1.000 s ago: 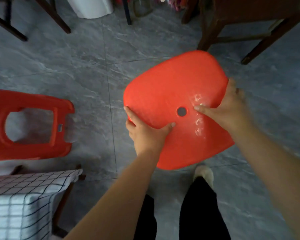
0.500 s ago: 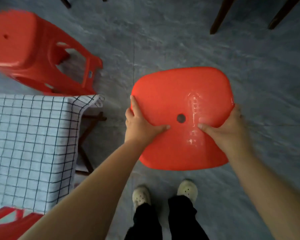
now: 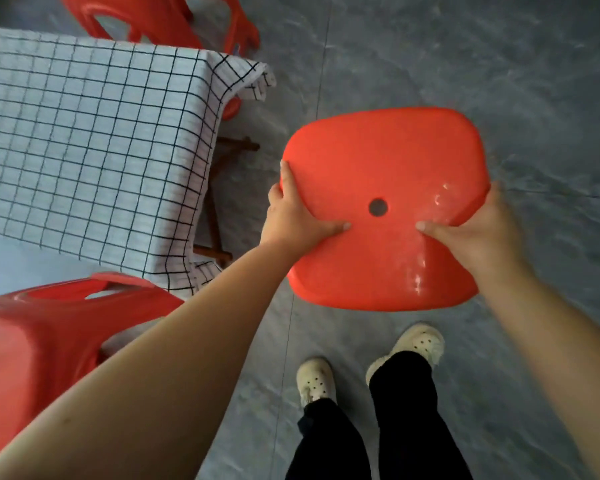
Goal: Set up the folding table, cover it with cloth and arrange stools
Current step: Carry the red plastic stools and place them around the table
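Closer now to checked-cloth table: red plastic stool gripped between left hand and right hand, thumbs on seat.

Hidden and cut-off parts

The held stool shows only its seat, legs hidden beneath; both hands' fingers curl under its rim, unseen. The cloth hides the desk top; two more stools are cropped by the frame edges.
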`<state>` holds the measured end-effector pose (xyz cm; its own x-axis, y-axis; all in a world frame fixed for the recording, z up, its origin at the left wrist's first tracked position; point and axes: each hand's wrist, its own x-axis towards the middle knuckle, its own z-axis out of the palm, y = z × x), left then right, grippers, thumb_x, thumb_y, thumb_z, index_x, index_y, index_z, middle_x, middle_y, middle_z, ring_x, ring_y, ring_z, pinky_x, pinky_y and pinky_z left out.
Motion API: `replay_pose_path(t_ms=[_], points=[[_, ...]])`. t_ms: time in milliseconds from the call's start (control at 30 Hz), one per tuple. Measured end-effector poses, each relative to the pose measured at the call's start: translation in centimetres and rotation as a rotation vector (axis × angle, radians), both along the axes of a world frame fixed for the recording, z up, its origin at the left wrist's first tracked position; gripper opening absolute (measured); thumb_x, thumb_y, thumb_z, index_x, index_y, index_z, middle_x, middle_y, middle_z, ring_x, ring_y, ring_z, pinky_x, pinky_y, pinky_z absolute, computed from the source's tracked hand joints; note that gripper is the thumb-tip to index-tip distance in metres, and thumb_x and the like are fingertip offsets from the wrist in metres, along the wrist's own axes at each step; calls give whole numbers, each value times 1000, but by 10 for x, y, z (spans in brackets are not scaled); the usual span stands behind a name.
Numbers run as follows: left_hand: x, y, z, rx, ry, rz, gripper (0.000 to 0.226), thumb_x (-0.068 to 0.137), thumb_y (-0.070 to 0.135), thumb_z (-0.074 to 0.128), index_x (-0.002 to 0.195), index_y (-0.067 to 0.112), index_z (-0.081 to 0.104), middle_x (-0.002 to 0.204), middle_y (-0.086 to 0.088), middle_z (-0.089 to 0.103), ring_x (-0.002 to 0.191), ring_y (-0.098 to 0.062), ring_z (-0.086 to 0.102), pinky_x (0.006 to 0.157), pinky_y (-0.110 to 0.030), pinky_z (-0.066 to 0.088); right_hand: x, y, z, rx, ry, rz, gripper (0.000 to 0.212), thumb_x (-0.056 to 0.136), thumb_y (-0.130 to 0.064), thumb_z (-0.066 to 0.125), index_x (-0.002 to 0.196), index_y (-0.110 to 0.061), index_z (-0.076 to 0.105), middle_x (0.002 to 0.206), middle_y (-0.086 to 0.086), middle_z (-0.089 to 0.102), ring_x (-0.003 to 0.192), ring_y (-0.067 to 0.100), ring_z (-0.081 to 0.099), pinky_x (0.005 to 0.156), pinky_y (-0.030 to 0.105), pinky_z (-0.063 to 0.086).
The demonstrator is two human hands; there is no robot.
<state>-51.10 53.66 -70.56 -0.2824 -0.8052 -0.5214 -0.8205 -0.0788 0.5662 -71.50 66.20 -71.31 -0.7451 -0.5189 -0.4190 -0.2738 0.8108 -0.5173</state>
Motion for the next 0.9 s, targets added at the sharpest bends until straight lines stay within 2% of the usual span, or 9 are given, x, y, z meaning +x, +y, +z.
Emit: replay_pose_path(t_ms=[67,167,333,400,567,700,800,900], points=[[6,0,-3,-13,5,-13,141,52,47,87,147,28,-15,152,-11,13,135,-28,34,110,-40,30,8,4,-2,-1,-8,-9,106,46,-48,85,134,-14,36,127,13,56,115,31,56,96,45,46],[5,-10,-11,-16,8,-79,141,52,45,88,147,30,-15,154,-9,11,137,-27,31,109,-40,29,20,15,-14,-29,-20,-62,111,41,-57,78,134,-15,34,126,13,56,114,31,56,94,48,47],[-1,-33,-38,-52,-19,-185,137,54,40,88,149,27,-10,156,-9,6,141,-27,22,114,-40,23,33,25,-42,-45,-23,-44,95,62,-38,81,139,-14,30,128,13,54,114,32,56,92,42,46],[-4,-43,-52,-43,-8,-182,135,54,40,88,149,26,-7,157,-9,5,142,-25,19,115,-40,21,34,24,-53,-64,-17,-31,95,66,-38,79,142,-17,27,130,10,53,116,30,55,93,43,46],[-8,-49,-72,-55,28,-154,129,58,39,86,149,27,-5,158,-10,-1,145,-20,4,114,-27,8,16,15,-69,-35,-50,-7,100,64,-43,79,144,-19,25,133,6,53,118,27,55,93,43,47],[-8,-44,-63,-36,-17,-120,126,61,40,84,149,31,-4,158,-9,-2,145,-23,5,117,-36,12,21,17,-61,-18,-41,11,100,69,-41,78,147,-22,19,135,7,51,118,26,54,91,40,45],[-9,-32,-47,-62,-176,-188,107,74,47,72,150,26,0,158,-11,-2,144,-31,9,116,-42,16,23,14,-49,26,-37,54,99,73,-38,75,148,-13,17,143,12,41,128,30,45,102,42,40],[5,-21,-12,-88,-297,-275,86,86,60,49,151,23,5,159,-6,-7,145,-27,3,115,-47,13,31,-5,-12,110,25,172,87,81,-34,68,146,-3,19,147,20,32,135,34,33,109,40,30]])
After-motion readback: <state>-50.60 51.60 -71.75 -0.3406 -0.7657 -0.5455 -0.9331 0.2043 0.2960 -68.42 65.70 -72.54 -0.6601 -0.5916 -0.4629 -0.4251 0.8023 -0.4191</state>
